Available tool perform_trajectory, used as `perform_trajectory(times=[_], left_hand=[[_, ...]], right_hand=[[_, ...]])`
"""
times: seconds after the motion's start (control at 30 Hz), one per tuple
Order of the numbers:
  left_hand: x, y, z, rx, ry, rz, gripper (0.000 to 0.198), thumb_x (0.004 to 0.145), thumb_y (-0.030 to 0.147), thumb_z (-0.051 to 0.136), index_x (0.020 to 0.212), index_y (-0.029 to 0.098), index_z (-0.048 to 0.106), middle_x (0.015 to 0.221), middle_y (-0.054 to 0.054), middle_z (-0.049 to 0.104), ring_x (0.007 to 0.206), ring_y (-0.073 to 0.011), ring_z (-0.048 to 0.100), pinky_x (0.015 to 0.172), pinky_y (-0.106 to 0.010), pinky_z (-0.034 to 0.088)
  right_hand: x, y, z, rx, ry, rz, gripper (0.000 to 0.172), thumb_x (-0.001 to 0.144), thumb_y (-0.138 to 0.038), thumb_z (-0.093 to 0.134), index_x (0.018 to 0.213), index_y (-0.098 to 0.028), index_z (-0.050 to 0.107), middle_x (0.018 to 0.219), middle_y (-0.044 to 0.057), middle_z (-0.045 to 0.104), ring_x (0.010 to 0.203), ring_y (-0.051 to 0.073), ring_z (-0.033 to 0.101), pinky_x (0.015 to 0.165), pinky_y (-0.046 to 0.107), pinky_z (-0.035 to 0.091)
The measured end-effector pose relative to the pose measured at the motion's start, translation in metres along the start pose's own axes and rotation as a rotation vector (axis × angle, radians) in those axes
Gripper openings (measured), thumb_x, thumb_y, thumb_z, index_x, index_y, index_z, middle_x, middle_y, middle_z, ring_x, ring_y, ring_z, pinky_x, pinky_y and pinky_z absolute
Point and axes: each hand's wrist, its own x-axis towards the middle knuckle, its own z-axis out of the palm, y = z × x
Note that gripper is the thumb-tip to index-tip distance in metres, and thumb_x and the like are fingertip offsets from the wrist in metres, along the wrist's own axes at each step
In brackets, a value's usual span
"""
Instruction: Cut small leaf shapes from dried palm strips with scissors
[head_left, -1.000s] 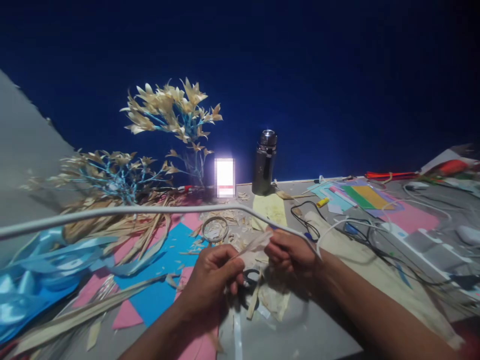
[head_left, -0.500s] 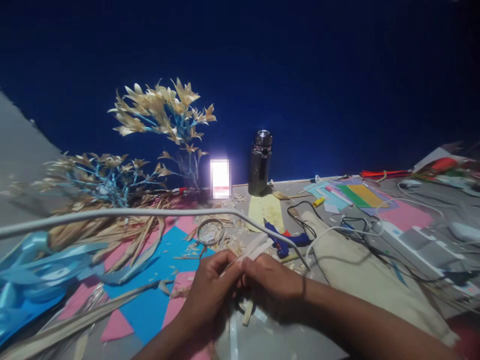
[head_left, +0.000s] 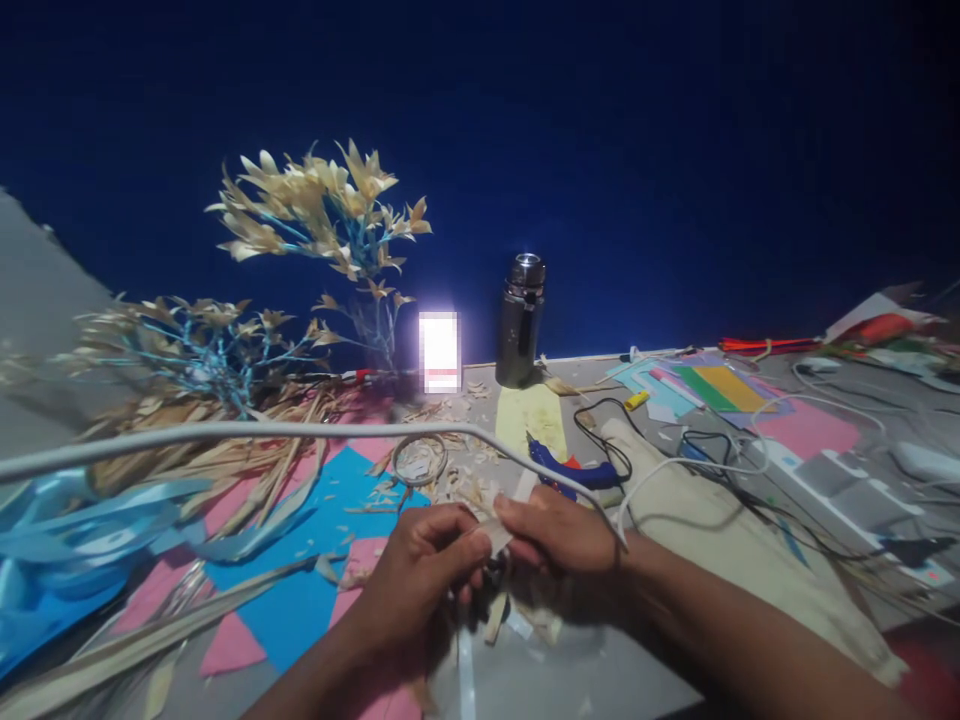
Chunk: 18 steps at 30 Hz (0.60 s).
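Observation:
A pale, flat strip of dried husk-like material (head_left: 496, 537) is stretched between my two hands, low in the middle of the view. My left hand (head_left: 427, 560) pinches one end between thumb and fingers. Closed on the other side of the strip is my right hand (head_left: 564, 530), and a piece of it sticks up beyond the fingers. Beneath the hands lie cut scraps (head_left: 495, 618) of the same pale stuff. A blue glue gun (head_left: 574, 470) rests just beyond my right hand. A wire-like ring (head_left: 420, 460) lies past my left hand among shavings.
A white cable (head_left: 300, 430) crosses the foreground above the hands. Dried-leaf flowers (head_left: 322, 205) on blue stems and a dark flask (head_left: 520, 325) stand at the back. Blue ribbon (head_left: 90, 540) lies left; a cream cloth bundle (head_left: 742, 560) and power strip (head_left: 847, 500) lie right.
My hands have moved slightly apart, and the pale strip now shows between them. The right hand has shifted a little up and to the right.

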Motion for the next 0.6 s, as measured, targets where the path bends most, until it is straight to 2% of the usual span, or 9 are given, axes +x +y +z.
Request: perform_trajectory(times=[0.1,0.17,0.23,0.3,0.33,0.4,0.47,0.53,0.6], left_hand=[[0.000,0.007,-0.004,-0.071,0.019,0.017,0.036,0.071,0.037,0.086,0.058,0.016,0.060,0.046,0.002,0.055,0.038,-0.0068,0.043,0.041,-0.018,0.031],[0.000,0.011,-0.008,-0.117,-0.019,0.005,0.037,0.069,0.038,0.087,0.058,0.017,0.058,0.043,0.004,0.054,0.036,-0.0056,0.038,0.039,-0.018,0.026],[0.002,0.013,-0.012,-0.098,-0.099,-0.034,0.039,0.067,0.039,0.088,0.057,0.017,0.057,0.040,0.005,0.050,0.033,-0.0041,0.033,0.038,-0.018,0.019],[0.003,0.014,-0.013,-0.019,-0.145,-0.066,0.040,0.065,0.040,0.089,0.056,0.016,0.058,0.039,0.005,0.047,0.035,-0.0035,0.032,0.038,-0.018,0.017],[0.004,0.014,-0.013,0.027,-0.146,-0.077,0.040,0.063,0.039,0.089,0.055,0.016,0.059,0.041,0.005,0.048,0.036,-0.0040,0.035,0.039,-0.018,0.020],[0.004,0.015,-0.011,0.098,-0.123,-0.091,0.038,0.061,0.034,0.091,0.053,0.014,0.059,0.045,0.003,0.051,0.042,-0.0062,0.043,0.044,-0.018,0.028],[0.004,0.018,-0.008,0.066,-0.090,-0.110,0.032,0.061,0.028,0.090,0.056,0.014,0.061,0.049,0.001,0.056,0.046,-0.0094,0.050,0.048,-0.020,0.035],[0.004,0.021,-0.005,-0.058,-0.066,-0.096,0.025,0.063,0.025,0.088,0.064,0.015,0.065,0.054,0.000,0.060,0.047,-0.0106,0.052,0.048,-0.022,0.038],[0.006,0.021,-0.003,-0.204,-0.035,-0.030,0.024,0.064,0.025,0.088,0.077,0.015,0.069,0.064,-0.001,0.066,0.048,-0.0093,0.052,0.048,-0.021,0.038]], right_hand=[[0.004,-0.021,-0.023,0.143,-0.022,0.010,0.069,0.083,-0.079,0.057,0.050,-0.020,0.039,0.042,-0.007,0.030,0.037,0.005,0.021,0.036,0.020,0.012],[0.008,-0.035,-0.039,0.323,0.052,-0.088,0.070,0.079,-0.078,0.062,0.053,-0.020,0.033,0.046,-0.010,0.024,0.039,0.003,0.011,0.035,0.017,0.010],[0.010,-0.043,-0.048,0.388,0.127,-0.178,0.067,0.077,-0.078,0.064,0.056,-0.019,0.040,0.049,-0.010,0.029,0.041,0.003,0.008,0.035,0.016,0.009],[0.008,-0.041,-0.047,0.303,0.100,-0.164,0.063,0.076,-0.079,0.064,0.069,-0.016,0.059,0.052,-0.007,0.043,0.041,0.003,0.015,0.036,0.017,0.014],[0.006,-0.038,-0.043,0.207,0.058,-0.145,0.063,0.077,-0.078,0.063,0.076,-0.015,0.065,0.056,-0.004,0.049,0.041,0.004,0.023,0.038,0.018,0.021],[0.002,-0.029,-0.033,-0.059,-0.047,-0.107,0.054,0.078,-0.067,0.070,0.083,-0.013,0.071,0.065,0.000,0.059,0.050,0.008,0.042,0.046,0.020,0.033],[-0.001,-0.020,-0.024,-0.261,-0.130,-0.097,0.041,0.072,-0.052,0.082,0.078,-0.013,0.070,0.066,0.000,0.061,0.057,0.011,0.049,0.051,0.021,0.035],[0.001,-0.014,-0.018,-0.257,-0.081,-0.121,0.036,0.069,-0.045,0.085,0.071,-0.014,0.066,0.063,-0.001,0.059,0.059,0.012,0.051,0.053,0.022,0.036],[0.005,-0.009,-0.012,-0.098,0.077,-0.163,0.038,0.071,-0.046,0.084,0.070,-0.015,0.062,0.062,-0.001,0.057,0.058,0.012,0.052,0.054,0.023,0.039]])
